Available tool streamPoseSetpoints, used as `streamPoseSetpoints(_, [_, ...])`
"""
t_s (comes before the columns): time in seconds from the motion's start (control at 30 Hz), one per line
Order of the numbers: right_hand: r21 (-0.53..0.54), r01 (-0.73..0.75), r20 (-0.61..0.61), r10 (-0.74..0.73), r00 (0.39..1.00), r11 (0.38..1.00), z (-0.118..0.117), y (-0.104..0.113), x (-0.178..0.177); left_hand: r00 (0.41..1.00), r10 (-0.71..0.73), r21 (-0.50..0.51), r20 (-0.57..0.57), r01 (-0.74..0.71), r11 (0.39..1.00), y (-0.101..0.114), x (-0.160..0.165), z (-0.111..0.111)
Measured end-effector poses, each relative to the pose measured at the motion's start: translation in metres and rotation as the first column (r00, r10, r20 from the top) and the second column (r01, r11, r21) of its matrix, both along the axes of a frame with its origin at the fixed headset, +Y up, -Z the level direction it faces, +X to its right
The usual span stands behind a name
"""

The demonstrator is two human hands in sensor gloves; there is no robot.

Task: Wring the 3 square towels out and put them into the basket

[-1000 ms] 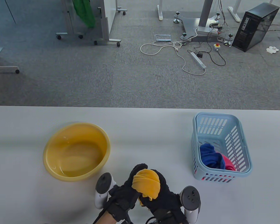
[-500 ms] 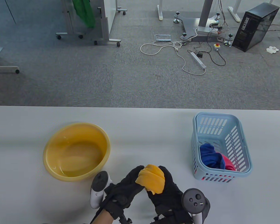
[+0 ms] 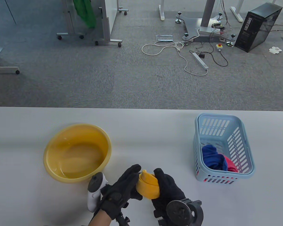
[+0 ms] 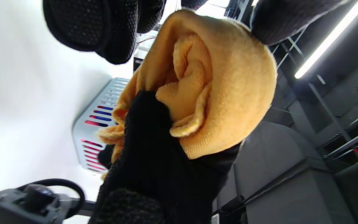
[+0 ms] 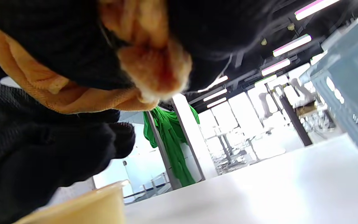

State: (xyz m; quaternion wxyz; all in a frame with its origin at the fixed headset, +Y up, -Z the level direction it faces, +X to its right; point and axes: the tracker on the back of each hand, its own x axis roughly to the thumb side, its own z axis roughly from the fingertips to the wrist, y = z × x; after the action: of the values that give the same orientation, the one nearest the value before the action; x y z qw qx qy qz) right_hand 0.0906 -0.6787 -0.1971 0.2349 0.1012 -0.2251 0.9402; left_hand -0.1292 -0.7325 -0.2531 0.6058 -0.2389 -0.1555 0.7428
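A bunched yellow towel (image 3: 149, 184) is held above the table's front edge between both gloved hands. My left hand (image 3: 122, 188) grips its left end and my right hand (image 3: 166, 190) grips its right end. Up close, the towel (image 4: 210, 93) is rolled into a thick twist, and its orange-yellow folds (image 5: 57, 90) show under my right palm. The light blue slotted basket (image 3: 246, 146) stands at the right with a blue towel (image 3: 212, 156) and a red towel (image 3: 231, 164) inside. The basket (image 4: 95, 124) shows behind the towel in the left wrist view.
A yellow basin (image 3: 76, 153) sits left of my hands, its near rim close to the left tracker (image 3: 95, 194). The white table (image 3: 146, 131) ends at a far edge, with carpet, cables and a computer case (image 3: 258, 27) beyond.
Both hands have twisted the yellow towel and drawn slightly toward the front edge. The right wrist has rolled over, so its tracker now faces up; the towel looks tighter and smaller.
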Motion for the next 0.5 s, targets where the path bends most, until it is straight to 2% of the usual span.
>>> streamPoseSetpoints(0.17, [0.075, -0.201, 0.029, 0.199, 0.98, 0.977, 0.003, -0.002, -0.007, 0.996, -0.076, -0.03, 0.041, 0.077, 0.997, -0.002, -0.004, 0.0])
streamPoseSetpoints(0.27, [0.126, -0.322, 0.043, 0.319, 0.947, 0.938, 0.006, -0.003, -0.015, 0.993, -0.077, -0.066, 0.085, 0.082, 0.994, -0.005, -0.004, 0.001])
streamPoseSetpoints(0.37, [0.15, -0.375, 0.04, 0.373, 0.927, 0.915, 0.008, -0.003, -0.021, 0.995, 0.004, -0.136, 0.099, 0.01, 0.991, -0.01, -0.003, 0.001])
streamPoseSetpoints(0.47, [0.16, -0.411, 0.044, 0.409, 0.911, 0.897, 0.01, -0.005, -0.026, 0.982, -0.041, -0.145, 0.183, 0.068, 0.987, -0.013, 0.001, 0.002])
streamPoseSetpoints(0.5, [0.161, -0.42, 0.042, 0.419, 0.907, 0.893, 0.01, -0.006, -0.026, 0.976, -0.012, -0.173, 0.216, 0.05, 0.984, -0.016, 0.004, 0.003])
